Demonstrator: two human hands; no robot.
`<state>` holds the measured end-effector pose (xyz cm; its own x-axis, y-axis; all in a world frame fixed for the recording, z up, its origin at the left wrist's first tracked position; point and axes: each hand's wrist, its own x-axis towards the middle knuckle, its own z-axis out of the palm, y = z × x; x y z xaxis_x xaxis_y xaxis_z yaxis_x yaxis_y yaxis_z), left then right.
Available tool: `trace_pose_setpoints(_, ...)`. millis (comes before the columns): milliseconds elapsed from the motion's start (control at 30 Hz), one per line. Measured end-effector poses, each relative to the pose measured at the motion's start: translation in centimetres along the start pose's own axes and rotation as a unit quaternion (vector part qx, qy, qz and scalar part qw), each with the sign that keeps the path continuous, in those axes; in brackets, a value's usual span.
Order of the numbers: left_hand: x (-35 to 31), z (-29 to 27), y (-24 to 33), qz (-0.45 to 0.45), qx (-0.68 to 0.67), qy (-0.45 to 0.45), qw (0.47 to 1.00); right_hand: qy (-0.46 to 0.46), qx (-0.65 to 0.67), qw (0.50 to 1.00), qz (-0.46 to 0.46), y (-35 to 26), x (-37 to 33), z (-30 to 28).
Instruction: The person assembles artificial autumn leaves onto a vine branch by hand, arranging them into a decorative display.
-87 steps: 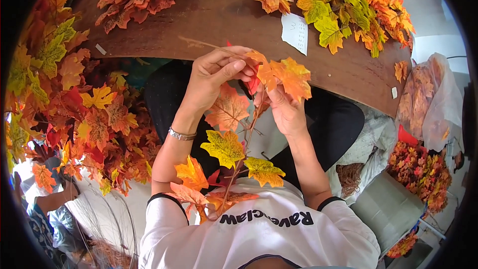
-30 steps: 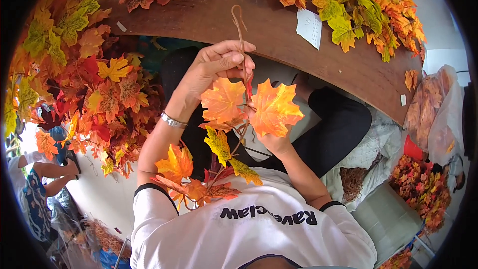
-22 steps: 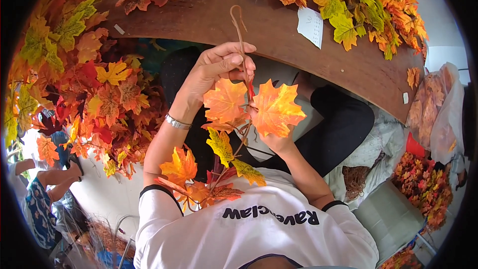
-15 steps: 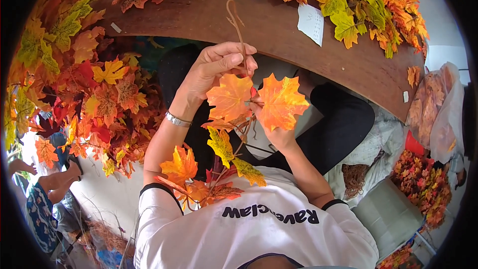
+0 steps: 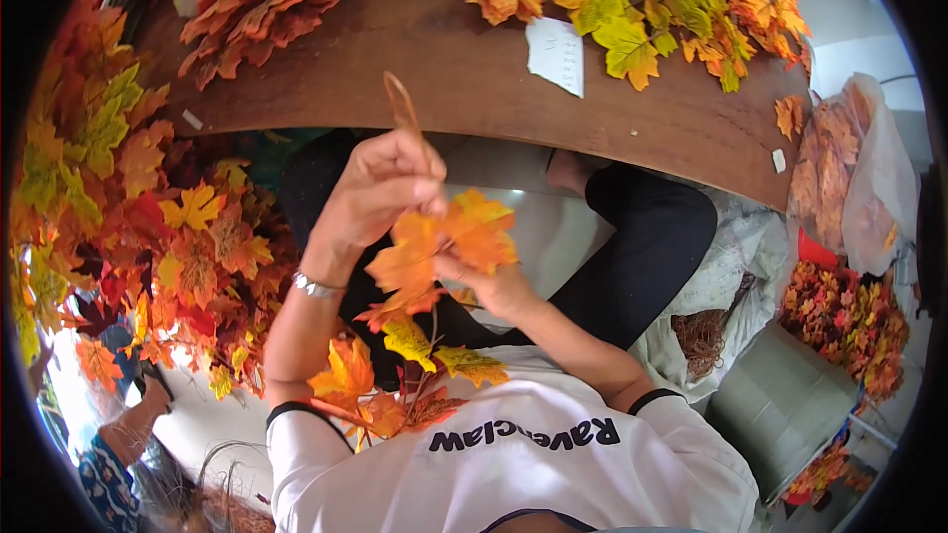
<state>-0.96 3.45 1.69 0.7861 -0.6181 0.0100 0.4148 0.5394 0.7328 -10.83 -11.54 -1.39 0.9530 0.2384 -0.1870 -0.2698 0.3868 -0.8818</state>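
Observation:
My left hand [image 5: 387,188], with a metal-banded watch or bracelet at its wrist, pinches the brown stem of an artificial maple-leaf garland [image 5: 427,343]. The stem's looped end [image 5: 400,104] sticks up above the fingers. Just below, my right hand [image 5: 492,286] has its fingers closed at the orange leaves [image 5: 479,232]; its fingertips are partly hidden, and it seems to hold the stem there. Yellow-green leaves [image 5: 472,365] and more orange ones [image 5: 344,370] hang down against my white shirt.
Ahead stands a curved brown table [image 5: 395,30] with piled rust-red leaves [image 5: 267,0], yellow-green leaves [image 5: 627,44] and a paper slip [image 5: 555,57]. A mass of autumn leaves [image 5: 212,247] fills the left. A grey bin [image 5: 780,415] and clear bag [image 5: 859,178] stand right. Another person's leg [image 5: 138,424] shows lower left.
Both hands have come nearer my body with the garland. The two top orange leaves, spread apart before, now sit close together under my left hand. The view has shifted too.

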Motion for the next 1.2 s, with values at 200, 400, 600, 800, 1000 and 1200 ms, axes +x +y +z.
trace_pose_setpoints(200, -1.9, 0.1, 7.0, -0.237, 0.195, -0.135, 0.942, -0.164, -0.031, 0.986, 0.003, 0.9, -1.3, 4.5)
trace_pose_setpoints(400, -3.7, 4.0, 14.6, -0.284, 0.316, -0.166, 0.890, -0.356, -0.148, 0.914, -0.127, 0.6, -1.0, 12.8)
trace_pose_setpoints(600, -4.5, 5.9, 12.8, -0.443, 0.387, -0.222, 0.778, -0.402, -0.051, 0.911, -0.081, 3.2, -2.0, 11.6)
trace_pose_setpoints(800, -5.9, 0.7, 1.4, -0.403, 0.200, -0.133, 0.883, -0.309, -0.126, 0.941, -0.057, 5.7, -2.6, 2.5)
trace_pose_setpoints(1000, -2.2, 1.9, -3.9, -0.266, 0.146, -0.093, 0.948, -0.197, -0.345, 0.909, 0.127, 1.8, -3.8, -10.2)
trace_pose_setpoints(1200, -0.4, 1.9, -5.0, -0.268, 0.020, -0.100, 0.958, -0.142, -0.359, 0.921, 0.052, -9.4, -1.2, -12.4)
